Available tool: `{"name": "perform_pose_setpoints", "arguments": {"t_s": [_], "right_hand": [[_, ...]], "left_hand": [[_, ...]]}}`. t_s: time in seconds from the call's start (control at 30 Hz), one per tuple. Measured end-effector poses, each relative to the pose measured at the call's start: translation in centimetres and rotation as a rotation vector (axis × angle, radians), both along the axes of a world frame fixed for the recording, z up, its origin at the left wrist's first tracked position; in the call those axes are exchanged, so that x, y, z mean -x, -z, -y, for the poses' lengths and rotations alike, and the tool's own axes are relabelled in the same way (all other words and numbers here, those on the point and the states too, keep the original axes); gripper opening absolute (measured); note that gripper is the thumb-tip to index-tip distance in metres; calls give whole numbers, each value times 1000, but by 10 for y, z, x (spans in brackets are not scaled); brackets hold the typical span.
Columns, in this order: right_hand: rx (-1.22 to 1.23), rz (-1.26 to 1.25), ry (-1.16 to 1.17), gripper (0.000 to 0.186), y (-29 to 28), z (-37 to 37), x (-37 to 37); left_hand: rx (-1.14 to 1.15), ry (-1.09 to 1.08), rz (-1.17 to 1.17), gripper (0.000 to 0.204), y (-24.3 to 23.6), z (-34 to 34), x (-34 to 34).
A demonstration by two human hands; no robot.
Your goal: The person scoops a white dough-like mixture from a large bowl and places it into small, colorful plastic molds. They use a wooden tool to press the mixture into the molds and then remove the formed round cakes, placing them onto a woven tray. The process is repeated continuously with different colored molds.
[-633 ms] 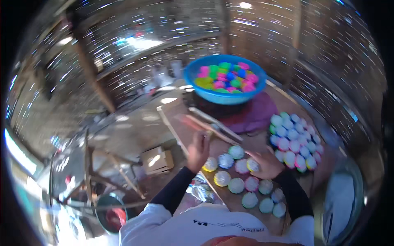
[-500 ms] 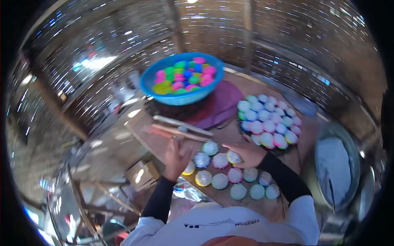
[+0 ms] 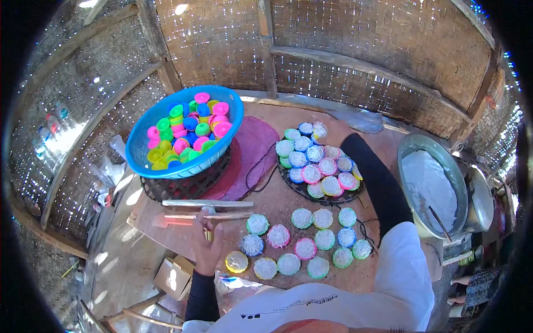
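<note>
Reaching across the table, my right hand point(image 3: 332, 129) is at the far edge of a dark woven tray point(image 3: 355, 195), closed on a small cup point(image 3: 319, 130) filled with white shreds. Its fingers blend with the tabletop and show poorly. The tray bears many such cups, with pink, blue, green and yellow rims. At the table's near left, my left hand point(image 3: 206, 247) is closed beside two wooden sticks point(image 3: 208, 203). A small yellow bit shows between its fingers; what it holds is unclear. Several filled cups, such as a pink-rimmed cup point(image 3: 278, 236), stand in loose rows between my arms.
A blue plastic basket point(image 3: 183, 166) of empty coloured cups rests on a dark woven stand over a purple cloth point(image 3: 258, 139) at the far left. On the right stands a large basin point(image 3: 408, 158) of white stuff with a stick in it. A cardboard box point(image 3: 173, 277) lies below left.
My right hand has gone from the near rows to the tray's far edge with a filled cup. My left hand stays near the sticks. The whole view has turned.
</note>
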State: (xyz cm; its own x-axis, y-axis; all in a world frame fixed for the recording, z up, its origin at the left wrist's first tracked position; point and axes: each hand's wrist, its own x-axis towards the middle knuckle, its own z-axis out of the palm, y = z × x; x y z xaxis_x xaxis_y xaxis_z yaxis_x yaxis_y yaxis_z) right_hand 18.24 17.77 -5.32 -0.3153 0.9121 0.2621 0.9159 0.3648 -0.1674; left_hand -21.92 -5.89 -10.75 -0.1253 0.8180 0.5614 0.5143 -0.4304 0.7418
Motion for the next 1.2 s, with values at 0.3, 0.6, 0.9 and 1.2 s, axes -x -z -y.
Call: {"name": "perform_pose_setpoints", "arguments": {"t_s": [0.3,0.6,0.9,1.2], "right_hand": [[-54,34,39,76,60,-96,65],[241,74,59,81,83,-126,79],[100,35,116,63,85,-120,76],[232,-334,-477,12,37,85,98]], "left_hand": [[66,-97,-13,27,19,-2,12],[156,-137,-27,16,6,16,4],[52,-18,-193,15,13,1,5],[196,216,-488,15,7,-45,-9]]}}
